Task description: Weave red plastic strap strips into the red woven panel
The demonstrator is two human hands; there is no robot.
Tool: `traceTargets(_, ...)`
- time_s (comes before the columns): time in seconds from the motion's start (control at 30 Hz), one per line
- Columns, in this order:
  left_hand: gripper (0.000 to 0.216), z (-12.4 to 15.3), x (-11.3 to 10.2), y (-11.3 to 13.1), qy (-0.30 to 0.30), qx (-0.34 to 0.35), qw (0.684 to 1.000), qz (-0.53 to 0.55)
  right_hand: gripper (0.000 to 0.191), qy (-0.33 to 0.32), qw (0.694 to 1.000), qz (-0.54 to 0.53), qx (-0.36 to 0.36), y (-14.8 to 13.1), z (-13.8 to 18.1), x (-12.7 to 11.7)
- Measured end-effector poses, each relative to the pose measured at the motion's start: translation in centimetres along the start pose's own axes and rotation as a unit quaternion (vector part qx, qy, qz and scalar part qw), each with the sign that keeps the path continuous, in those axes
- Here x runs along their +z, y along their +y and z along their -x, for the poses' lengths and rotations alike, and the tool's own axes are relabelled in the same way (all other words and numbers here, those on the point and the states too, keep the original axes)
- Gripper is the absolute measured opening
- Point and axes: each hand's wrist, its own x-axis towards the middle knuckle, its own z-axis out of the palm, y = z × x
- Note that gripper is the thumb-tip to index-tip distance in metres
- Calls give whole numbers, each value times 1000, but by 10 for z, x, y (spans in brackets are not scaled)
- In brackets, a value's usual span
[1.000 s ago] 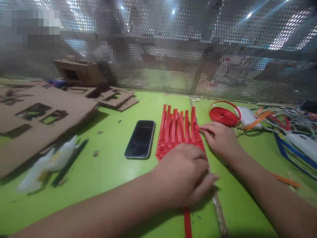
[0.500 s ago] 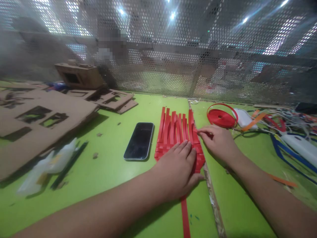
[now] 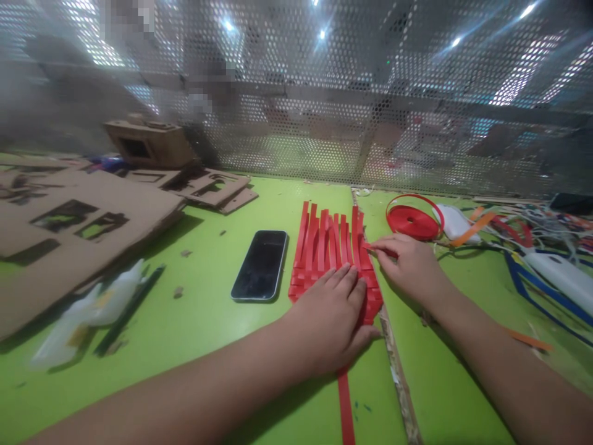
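Observation:
A piece of woven red strips [image 3: 319, 247] lies on the green table, its loose strip ends pointing away from me. My left hand [image 3: 331, 315] rests flat across the lower, woven part, fingers stretched out, and hides much of the weave. One long red strip [image 3: 345, 402] runs out from under that hand toward me. At the weave's right edge, my right hand [image 3: 407, 266] pinches the end of a red strip [image 3: 367, 246] between thumb and forefinger.
A phone [image 3: 260, 266] lies left of the weave. Glue bottles [image 3: 111, 300] and cut cardboard [image 3: 106, 216] are farther left. Behind my right hand sits a red strip roll [image 3: 412, 221], near tangled cables [image 3: 551, 225]. A perforated screen [image 3: 296, 123] stands at the back. A rough seam [image 3: 396, 371] crosses the table.
Both hands keep almost the same places, the left on the weave and the right pinching the strip. The whole view has shifted very slightly.

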Motion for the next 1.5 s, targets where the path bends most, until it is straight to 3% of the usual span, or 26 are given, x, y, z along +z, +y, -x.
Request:
traceTargets(0.27, 80, 0, 1, -1, -3, 0, 1000, 6, 24, -32, 999, -29, -6, 0, -2, 3)
traceTargets(0.47, 80, 1, 0, 0, -8, -2, 1000, 3, 22, 15, 1000, 9, -18, 3, -3, 3)
traceTargets(0.67, 81, 0, 0, 0, -8, 0, 1000, -1, 23, 7, 999, -3, -48, 2, -3, 4)
traceTargets(1.27, 87, -1, 4, -2, -5, -2, 1000, -4, 24, -36, 996, -59, 52, 12, -7, 15)
traceTargets(1.5, 87, 0, 4, -2, 1, 1, 1000, 6, 22, -31, 999, -29, 27, 5, -23, -2)
